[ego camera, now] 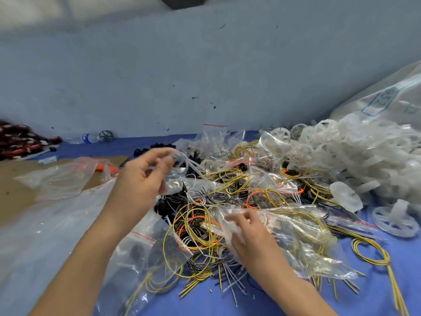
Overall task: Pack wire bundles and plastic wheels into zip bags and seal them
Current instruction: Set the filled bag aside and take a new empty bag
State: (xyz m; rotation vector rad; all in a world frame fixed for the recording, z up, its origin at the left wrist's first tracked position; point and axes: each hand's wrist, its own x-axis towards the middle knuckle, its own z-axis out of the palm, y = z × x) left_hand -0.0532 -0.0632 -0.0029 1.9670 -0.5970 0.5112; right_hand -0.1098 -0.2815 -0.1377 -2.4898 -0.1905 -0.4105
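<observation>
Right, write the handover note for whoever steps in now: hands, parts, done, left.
Left hand: raised, pinching thin white wires above the wire pile.
Right hand: gripping a clear zip bag lying on that pile.
Plastic wheels: heaped at right, loose.
Done: one bag at front left holds yellow wires; seal unclear.
Left: most wires and wheels unpacked.

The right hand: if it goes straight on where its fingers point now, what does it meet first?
Probably the tangle of yellow and orange wires just beyond its fingertips, past the clear zip bag that the right hand grips. Depth is unclear, so it could pass over them.
</observation>
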